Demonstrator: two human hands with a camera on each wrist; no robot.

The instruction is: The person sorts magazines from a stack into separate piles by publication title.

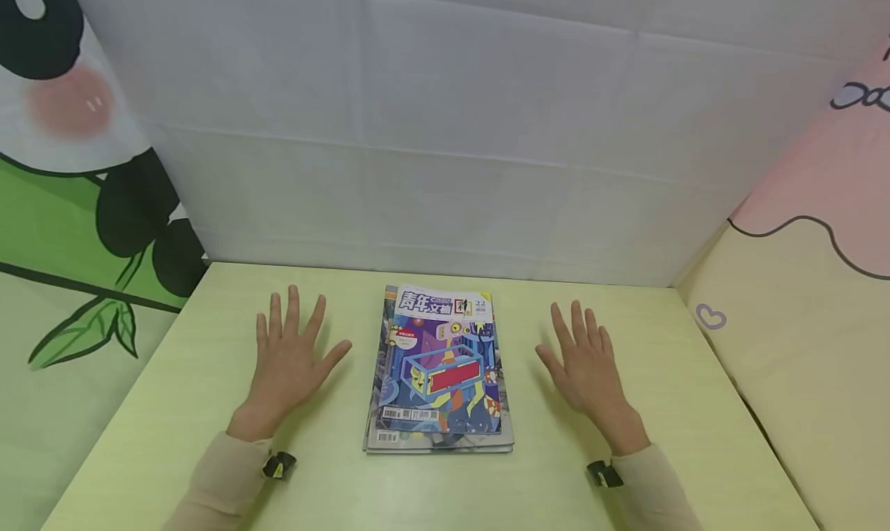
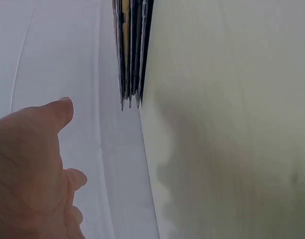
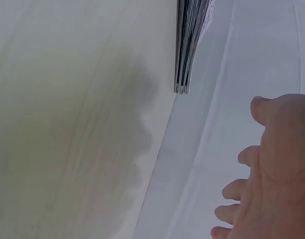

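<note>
A stack of magazines (image 1: 445,369) lies on the pale table between the two hands. The top one has a purple and blue illustrated cover with a red box drawn on it, and edges of others stick out beneath. To the left of the stack, my left hand (image 1: 288,365) is held palm down with fingers spread, touching nothing. My right hand (image 1: 587,369) mirrors it on the other side, fingers straight and thumb toward the stack. Both wrist views show the stack edge-on, as layered magazine edges (image 2: 130,55) in the left and similar edges (image 3: 190,50) in the right.
Behind the table (image 1: 306,485) rises a plain whitish cloth wall (image 1: 445,129). A panel with a cartoon panda print (image 1: 132,199) borders the left side, and a pink and cream panel (image 1: 813,175) borders the right. Each wrist wears a small dark device (image 1: 280,465).
</note>
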